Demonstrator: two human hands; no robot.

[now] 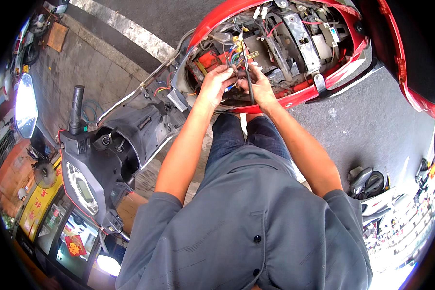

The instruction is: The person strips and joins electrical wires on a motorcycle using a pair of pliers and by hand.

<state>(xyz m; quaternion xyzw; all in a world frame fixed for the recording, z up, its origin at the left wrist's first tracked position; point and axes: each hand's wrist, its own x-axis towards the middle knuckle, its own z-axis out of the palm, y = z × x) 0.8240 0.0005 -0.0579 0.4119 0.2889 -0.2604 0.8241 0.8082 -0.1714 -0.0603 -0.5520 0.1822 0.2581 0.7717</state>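
Note:
Both my hands are inside the opened red body of a scooter (pixel 302 92). With thumb and fingers pinched, my left hand (pixel 216 86) grips some wires (pixel 230 67) of a multicoloured bundle. Close beside it, my right hand (pixel 260 88) is closed on wires too, its fingertips nearly meeting the left ones. A long black sleeved cable (pixel 248 72) runs down past the right thumb. The exact wire ends between my fingers are too small to make out. Just beyond my left hand sits a red box-shaped part (pixel 209 60) among more wiring.
A metal frame bracket (pixel 299 41) crosses the open bay. The raised black seat (pixel 415 53) stands at the far right. To the left are the scooter's handlebar grip (pixel 76 108), mirror (pixel 26 106) and dashboard (pixel 82 188). Loose coloured wires (pixel 160 90) poke from the grey front body.

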